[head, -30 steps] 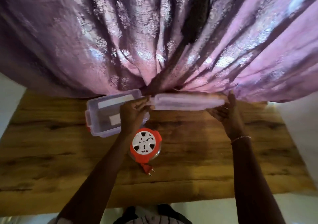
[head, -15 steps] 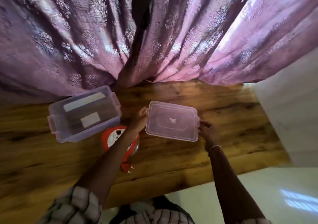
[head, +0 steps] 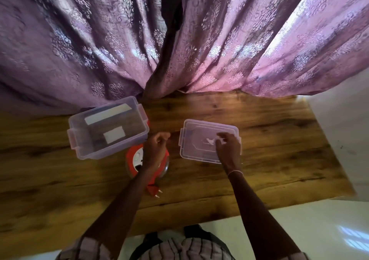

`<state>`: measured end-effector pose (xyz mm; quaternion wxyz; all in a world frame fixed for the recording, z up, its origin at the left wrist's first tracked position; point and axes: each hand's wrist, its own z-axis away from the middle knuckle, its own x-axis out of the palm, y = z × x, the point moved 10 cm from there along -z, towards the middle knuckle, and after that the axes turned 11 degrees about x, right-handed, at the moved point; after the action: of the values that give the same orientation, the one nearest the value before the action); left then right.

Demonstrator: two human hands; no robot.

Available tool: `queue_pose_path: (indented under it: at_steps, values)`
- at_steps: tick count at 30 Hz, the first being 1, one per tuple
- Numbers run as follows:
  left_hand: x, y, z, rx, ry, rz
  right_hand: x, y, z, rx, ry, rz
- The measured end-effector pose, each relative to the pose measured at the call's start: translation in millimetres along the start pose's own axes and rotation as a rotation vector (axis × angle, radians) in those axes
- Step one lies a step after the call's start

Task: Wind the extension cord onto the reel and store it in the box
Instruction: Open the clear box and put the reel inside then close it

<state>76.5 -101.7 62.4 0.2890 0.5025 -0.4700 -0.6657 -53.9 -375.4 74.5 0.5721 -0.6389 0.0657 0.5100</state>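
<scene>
The red cord reel [head: 133, 161] sits on the table [head: 279, 140] just in front of the open box [head: 93, 134]. The left hand [head: 157, 148] hovers over the reel, fingers curled, holding nothing. The right hand [head: 227, 146] is above the lid [head: 196, 140], blurred, so its grip cannot be told.

A purple patterned curtain [head: 219, 50] hangs in folds across the far side, backlit. The wooden worktop [head: 279, 140] meets a white wall [head: 349, 130] at right. On the pale near floor [head: 299, 229] lies a patch of light [head: 353, 237].
</scene>
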Motion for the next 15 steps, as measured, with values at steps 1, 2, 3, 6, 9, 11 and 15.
queue_pose_path:
  at_steps: [1,2,3,6,9,11,15]
  values:
    - [-19.0,-5.7,9.1,0.009,0.087,-0.038,18.3,-14.4,8.3,-0.047,-0.075,-0.018]
    - [-36.8,-12.8,19.4,-0.001,0.174,-0.084,36.5,-29.0,18.3,-0.078,-0.164,-0.006]
    - [-56.9,-20.3,31.1,-0.02,0.267,-0.144,59.6,-42.9,28.9,-0.125,-0.257,0.011]
    - [-98.9,-44.6,63.5,-0.177,0.479,-0.273,112.8,-76.8,65.0,-0.266,-0.46,0.163]
    - [-101.8,-79.2,79.0,-0.392,0.391,-0.231,150.8,-93.4,89.6,-0.448,-0.474,0.381]
    - [-98.0,-86.9,79.7,-0.412,0.28,-0.213,161.3,-95.0,94.9,-0.422,-0.483,0.394]
    - [-96.9,-88.6,74.0,-0.431,0.141,-0.093,170.2,-87.1,91.6,-0.331,-0.544,0.372]
